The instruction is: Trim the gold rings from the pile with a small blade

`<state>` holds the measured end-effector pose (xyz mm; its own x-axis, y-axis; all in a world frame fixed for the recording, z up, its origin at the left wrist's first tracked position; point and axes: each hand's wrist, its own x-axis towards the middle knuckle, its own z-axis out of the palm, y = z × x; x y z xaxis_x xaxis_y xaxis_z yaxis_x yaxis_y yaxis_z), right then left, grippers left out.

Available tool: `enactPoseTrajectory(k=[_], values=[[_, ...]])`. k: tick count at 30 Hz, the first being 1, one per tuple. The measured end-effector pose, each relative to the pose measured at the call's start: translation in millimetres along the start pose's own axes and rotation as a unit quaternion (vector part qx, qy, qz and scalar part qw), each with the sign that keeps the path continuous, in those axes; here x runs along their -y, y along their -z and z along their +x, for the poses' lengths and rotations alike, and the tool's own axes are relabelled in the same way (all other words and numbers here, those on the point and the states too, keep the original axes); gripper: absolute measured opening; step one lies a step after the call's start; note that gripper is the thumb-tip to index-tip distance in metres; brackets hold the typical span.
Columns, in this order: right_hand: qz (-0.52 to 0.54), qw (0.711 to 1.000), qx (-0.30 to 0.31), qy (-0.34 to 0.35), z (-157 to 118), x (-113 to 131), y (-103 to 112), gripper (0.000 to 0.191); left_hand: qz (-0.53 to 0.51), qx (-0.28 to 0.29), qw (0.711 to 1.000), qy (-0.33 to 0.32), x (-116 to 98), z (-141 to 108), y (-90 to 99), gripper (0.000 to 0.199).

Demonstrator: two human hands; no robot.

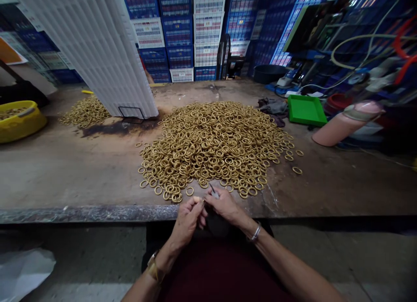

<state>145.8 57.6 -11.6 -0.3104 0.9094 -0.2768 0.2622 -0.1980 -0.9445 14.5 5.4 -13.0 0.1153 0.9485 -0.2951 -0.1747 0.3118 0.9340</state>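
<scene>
Just over the front edge of the table, my two hands meet. My left hand (192, 213) is closed in a pinch, and whatever sits between its fingertips is too hidden to name. My right hand (224, 205) is closed around a small knife-like tool (214, 192) with a grey handle and a thin dark tip pointing up and away. Its fingertips touch or nearly touch those of the left. Directly beyond both hands spreads a big heap of brass-coloured rings (215, 141), with a few loose ones near my fingers.
A tall stack of white corrugated trays (104, 54) stands at the back left beside a smaller ring pile (85, 113). A yellow basin (21, 124) is far left. To the right are a green tray (306, 111) and a pink bottle (345, 124). Crates (177, 37) line the back.
</scene>
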Motion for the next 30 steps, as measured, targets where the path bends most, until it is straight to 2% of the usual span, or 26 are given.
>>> enactPoseTrajectory(k=[5,8,10,12,16,19,23,27,30], values=[[-0.011,1.0,-0.006,0.017,1.4,0.5,1.1,0.012,-0.049,-0.011,0.999,0.003,2.7,0.6,-0.4,0.029],[-0.08,0.995,-0.038,0.056,1.8,-3.7,3.6,0.012,-0.056,-0.019,0.998,-0.002,2.2,1.1,-0.8,0.029],[-0.161,0.98,-0.044,0.111,0.1,-7.9,5.2,0.012,-0.055,-0.023,0.998,-0.006,1.6,1.7,-0.6,0.028],[-0.24,0.957,-0.022,0.16,-3.4,-11.6,5.8,0.013,-0.044,-0.025,0.999,-0.015,0.8,2.2,-0.1,0.027],[-0.338,0.92,0.015,0.199,-10.4,-14.5,3.4,0.013,-0.006,-0.027,0.999,-0.038,-1.2,2.5,0.0,0.027],[-0.385,0.901,0.027,0.198,-10.7,-13.7,1.1,0.015,0.016,-0.034,0.998,-0.045,-3.4,0.9,0.0,0.027],[-0.45,0.882,0.005,0.138,-3.9,-11.4,4.5,0.021,0.017,-0.024,0.999,-0.045,-6.3,-5.3,0.3,0.028],[-0.469,0.873,-0.064,0.117,6.9,-9.7,12.1,0.023,-0.091,0.02,0.996,-0.015,-7.1,-10.5,-0.8,0.024],[-0.434,0.883,-0.118,0.136,14.9,-9.3,11.5,0.019,-0.192,0.003,0.981,0.022,-4.6,-9.8,-1.6,0.023]])
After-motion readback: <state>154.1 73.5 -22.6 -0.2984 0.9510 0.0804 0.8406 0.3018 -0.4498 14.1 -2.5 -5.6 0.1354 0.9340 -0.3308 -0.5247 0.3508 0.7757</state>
